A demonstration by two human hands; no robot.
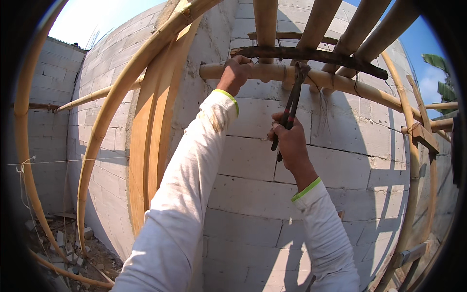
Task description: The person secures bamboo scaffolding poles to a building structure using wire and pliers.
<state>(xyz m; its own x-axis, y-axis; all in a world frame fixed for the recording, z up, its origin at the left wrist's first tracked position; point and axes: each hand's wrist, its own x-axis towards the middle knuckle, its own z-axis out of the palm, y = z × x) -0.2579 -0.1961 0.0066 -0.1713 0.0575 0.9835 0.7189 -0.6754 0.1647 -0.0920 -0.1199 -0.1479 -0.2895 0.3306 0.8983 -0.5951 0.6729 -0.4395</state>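
My right hand (290, 141) is wrapped round the handles of a pair of dark end-cutting pincers (293, 100) with red marks. The pincers stand nearly upright, their jaws against the front of a horizontal bamboo pole (369, 86). Further left, my raised left hand (236, 75) is closed at the left end of a dark, curved wooden strip (321, 55), just above the same pole. What its fingertips pinch is too small to make out. Thin dark tie wires (322, 109) dangle from the pole, right of the pincers.
Several bamboo poles (318, 24) run overhead across the horizontal one. Behind is a pale block wall (253, 155). A wooden post (151, 121) and a bent bamboo pole (104, 107) stand at left, with rubble (73, 250) below. More bamboo uprights (413, 170) rise at right.
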